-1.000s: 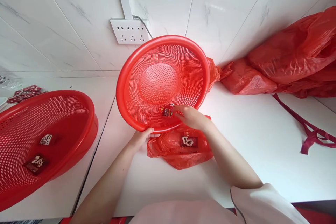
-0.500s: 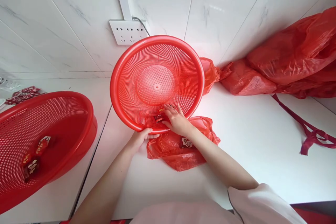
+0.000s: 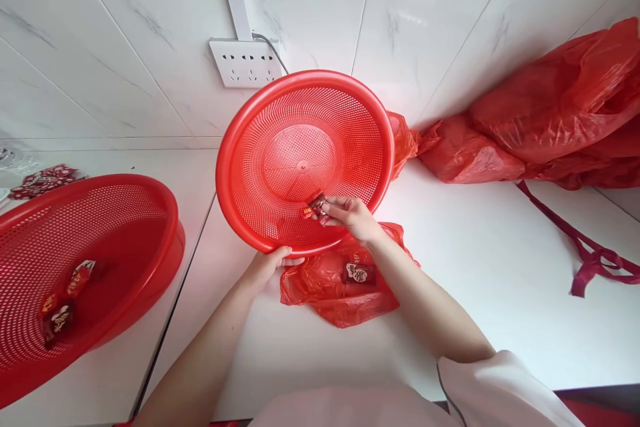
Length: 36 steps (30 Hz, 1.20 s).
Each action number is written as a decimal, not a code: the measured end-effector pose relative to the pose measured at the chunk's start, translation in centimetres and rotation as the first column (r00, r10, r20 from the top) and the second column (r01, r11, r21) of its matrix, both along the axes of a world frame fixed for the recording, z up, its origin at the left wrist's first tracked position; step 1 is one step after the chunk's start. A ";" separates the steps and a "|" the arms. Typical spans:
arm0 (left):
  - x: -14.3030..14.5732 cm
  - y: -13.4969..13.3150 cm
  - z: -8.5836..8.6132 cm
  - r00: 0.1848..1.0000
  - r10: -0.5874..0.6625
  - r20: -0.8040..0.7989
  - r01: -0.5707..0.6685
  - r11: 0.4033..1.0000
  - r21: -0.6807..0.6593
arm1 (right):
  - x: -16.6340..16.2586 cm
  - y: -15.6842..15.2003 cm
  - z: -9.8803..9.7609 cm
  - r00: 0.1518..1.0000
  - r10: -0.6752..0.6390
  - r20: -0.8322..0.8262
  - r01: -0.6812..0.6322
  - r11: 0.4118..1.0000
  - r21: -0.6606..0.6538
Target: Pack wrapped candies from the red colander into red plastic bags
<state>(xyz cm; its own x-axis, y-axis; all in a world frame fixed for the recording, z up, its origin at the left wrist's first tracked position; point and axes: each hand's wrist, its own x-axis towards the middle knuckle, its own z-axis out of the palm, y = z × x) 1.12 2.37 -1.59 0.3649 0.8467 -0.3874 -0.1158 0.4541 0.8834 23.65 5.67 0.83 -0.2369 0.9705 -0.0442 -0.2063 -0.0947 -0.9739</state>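
Note:
A round red perforated basket (image 3: 280,120) is tilted up toward me against the white tiled wall. My left hand (image 3: 267,264) grips its near rim from below. My right hand (image 3: 353,215) reaches inside the basket and pinches a small red wrapped candy (image 3: 315,205) near the lower wall. Under the basket on the white counter lies a small crumpled red plastic bag (image 3: 345,287) with a dark heart-printed packet (image 3: 359,273) showing through it.
A second red basket (image 3: 125,213) sits at the left with several dark candy packets (image 3: 60,310) inside. More packets (image 3: 43,178) lie at the far left. Large red plastic bags (image 3: 550,113) and a dark red ribbon (image 3: 595,257) occupy the right. A wall socket (image 3: 245,61) is behind.
My right hand has lifted the candy off the basket wall and now pinches it in the fingertips. The basket shifted slightly right. The left hand keeps its hold on the rim.

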 end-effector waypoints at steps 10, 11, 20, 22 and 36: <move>-0.1 0.2 -0.3 0.999 0.017 0.038 -0.017 1.000 -0.001 | 1.7 -0.4 2.2 0.991 -0.069 -0.113 0.066 0.997 -0.030; -0.1 0.2 -0.3 0.999 0.021 0.034 -0.021 1.000 -0.001 | 1.7 -0.4 2.2 0.992 -0.080 -0.093 0.079 0.997 -0.020; 0.0 0.0 -0.2 1.000 -0.001 0.011 0.001 1.000 -0.006 | 3.5 -0.1 3.0 0.982 -0.130 0.139 0.111 0.985 0.132; 0.0 0.0 0.0 1.000 0.004 0.009 -0.004 1.000 -0.014 | 3.8 0.1 3.0 0.975 -0.101 0.196 0.071 0.985 0.154; 0.0 0.0 0.1 1.000 -0.006 0.000 0.006 1.000 0.001 | 5.0 -1.0 3.0 0.485 0.020 0.874 -0.356 0.918 0.176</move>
